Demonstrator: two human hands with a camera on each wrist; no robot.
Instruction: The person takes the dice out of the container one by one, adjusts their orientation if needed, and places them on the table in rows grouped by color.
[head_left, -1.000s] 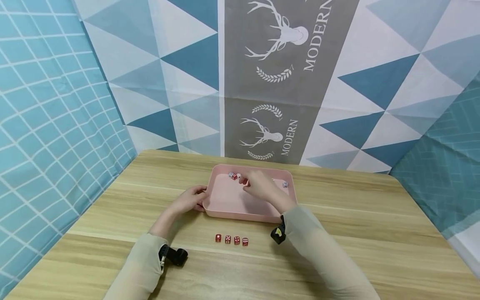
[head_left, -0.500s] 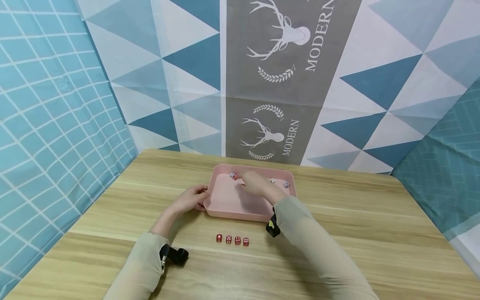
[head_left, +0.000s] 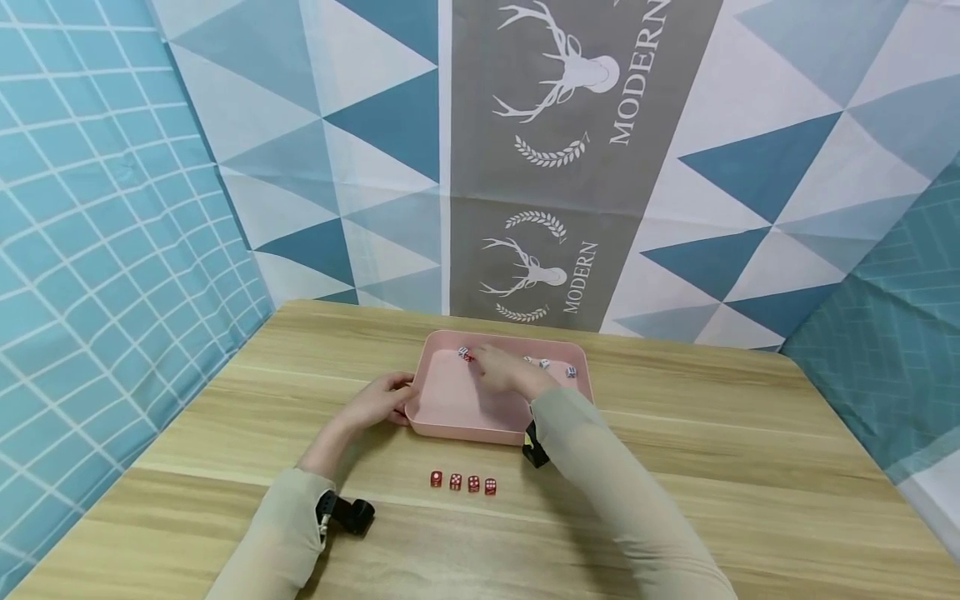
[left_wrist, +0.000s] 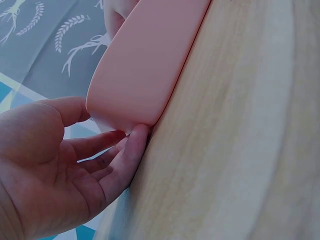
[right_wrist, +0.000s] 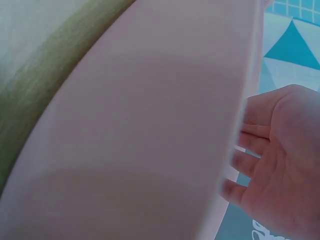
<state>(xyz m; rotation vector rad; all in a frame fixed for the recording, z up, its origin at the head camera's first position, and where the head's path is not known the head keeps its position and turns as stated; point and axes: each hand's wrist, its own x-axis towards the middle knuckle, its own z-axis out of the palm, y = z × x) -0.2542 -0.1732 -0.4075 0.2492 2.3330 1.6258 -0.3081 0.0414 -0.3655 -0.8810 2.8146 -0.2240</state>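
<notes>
A pink rectangular tray point(head_left: 450, 408) sits on the wooden table. My left hand point(head_left: 378, 400) grips its left end; the left wrist view shows the thumb by the rim and curled fingers at the bottom edge of the tray point(left_wrist: 145, 65). My right hand point(head_left: 501, 368) reaches inside, fingertips at a red die point(head_left: 470, 358) beside a white die point(head_left: 462, 352). In the right wrist view, the tray wall point(right_wrist: 150, 115) hides the fingertips of that hand point(right_wrist: 287, 155), so whether they pinch the die is unclear. More white dice point(head_left: 572, 372) lie along the tray's right side.
Several red dice point(head_left: 473, 483) stand in a row on the table point(head_left: 712, 467) in front of the tray. Behind the table hangs a patterned cloth point(head_left: 525, 183) with deer heads and triangles. Each wrist wears a black camera point(head_left: 352, 515).
My right hand has moved slightly left and down to the red die, covering a white die seen beside it earlier. White dice on the right have come into view. The left hand stays put.
</notes>
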